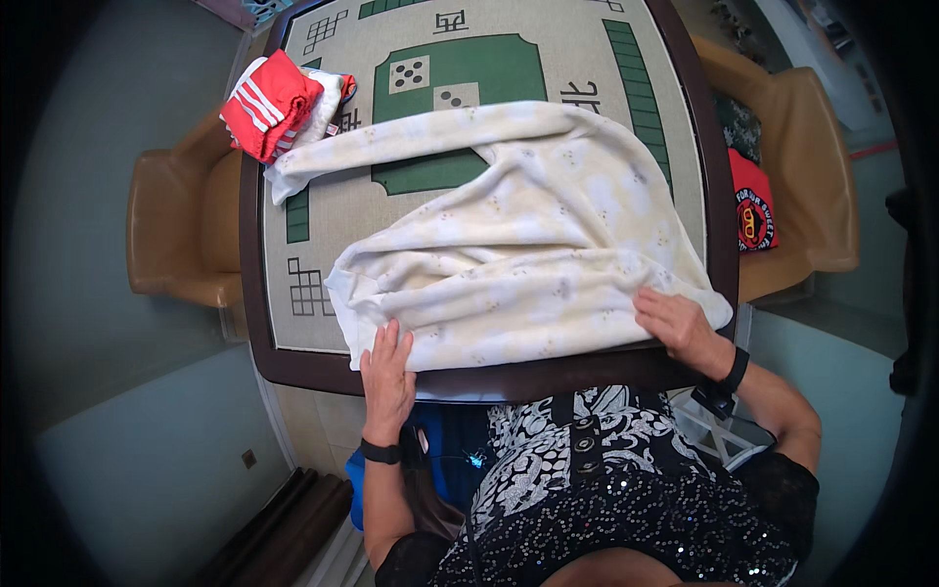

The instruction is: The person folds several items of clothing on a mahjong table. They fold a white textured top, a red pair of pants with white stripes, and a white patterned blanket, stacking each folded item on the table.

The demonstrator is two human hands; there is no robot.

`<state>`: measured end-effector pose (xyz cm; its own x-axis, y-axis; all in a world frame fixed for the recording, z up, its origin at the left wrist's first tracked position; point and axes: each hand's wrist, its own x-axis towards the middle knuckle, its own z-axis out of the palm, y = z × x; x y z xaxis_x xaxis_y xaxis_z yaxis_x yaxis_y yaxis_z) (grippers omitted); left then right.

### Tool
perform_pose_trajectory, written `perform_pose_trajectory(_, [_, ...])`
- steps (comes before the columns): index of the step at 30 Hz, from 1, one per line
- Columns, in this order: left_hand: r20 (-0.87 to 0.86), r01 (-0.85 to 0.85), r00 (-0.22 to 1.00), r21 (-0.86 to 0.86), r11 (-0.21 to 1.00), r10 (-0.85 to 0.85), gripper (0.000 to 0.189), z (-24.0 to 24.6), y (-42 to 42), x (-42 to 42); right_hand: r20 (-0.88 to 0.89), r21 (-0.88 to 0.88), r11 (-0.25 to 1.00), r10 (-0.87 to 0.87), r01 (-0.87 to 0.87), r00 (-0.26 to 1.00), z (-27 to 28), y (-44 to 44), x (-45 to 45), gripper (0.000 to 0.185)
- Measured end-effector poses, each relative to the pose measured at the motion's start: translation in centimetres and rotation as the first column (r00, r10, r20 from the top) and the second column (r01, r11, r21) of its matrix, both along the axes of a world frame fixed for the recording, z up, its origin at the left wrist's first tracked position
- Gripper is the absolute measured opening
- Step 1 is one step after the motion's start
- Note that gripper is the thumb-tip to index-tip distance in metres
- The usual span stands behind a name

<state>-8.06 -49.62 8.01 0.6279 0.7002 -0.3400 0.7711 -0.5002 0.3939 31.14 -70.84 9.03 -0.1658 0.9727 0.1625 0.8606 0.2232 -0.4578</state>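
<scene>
A cream, faintly patterned soft garment (528,213) lies partly folded over the near half of a mahjong table (337,220). One long sleeve stretches left across the table, its cuff beside a folded red garment with white stripes (268,106). My left hand (387,370) rests flat on the garment's near left corner, fingers slightly apart. Near the right end of its front edge, my right hand (675,323) presses on the cloth with bent fingers; whether it pinches any fabric cannot be told. Creases run across the middle of the garment.
Under the red garment are white and coloured clothes (323,95) at the table's far left corner. A tan chair (183,220) stands at the left. Another tan chair (821,169) at the right holds a red printed garment (750,202) and a dark patterned one (736,128).
</scene>
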Motion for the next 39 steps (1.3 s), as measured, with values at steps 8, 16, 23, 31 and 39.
perform_pose_trajectory(8, [0.207,-0.114,0.975,0.168,0.979,0.078,0.037,1.6,1.8,1.2,-0.091,-0.085,0.996,0.030,-0.038,0.995,1.3,2.5,-0.8,0.022])
perform_pose_trajectory(16, [0.089,0.088,0.987,0.399,0.913,-0.134,0.034,-2.7,2.8,6.5,0.034,0.066,0.995,-0.071,0.069,0.997,-2.4,10.5,2.0,0.020])
perform_pose_trajectory(23, [0.349,-0.098,0.935,0.414,0.905,-0.058,0.038,-2.5,9.5,4.1,-0.039,0.131,0.982,-0.131,0.135,0.991,-3.4,15.7,4.9,0.013])
perform_pose_trajectory(31, [0.175,-0.193,0.974,0.338,0.921,0.140,0.019,-4.3,15.2,3.4,0.048,0.151,0.988,-0.004,-0.004,0.999,-4.9,24.7,0.9,0.011])
perform_pose_trajectory(39, [0.190,-0.297,0.952,0.377,0.877,0.240,0.012,-5.4,16.4,4.0,0.066,0.325,0.924,-0.237,0.204,0.969,-7.8,28.4,2.1,0.014])
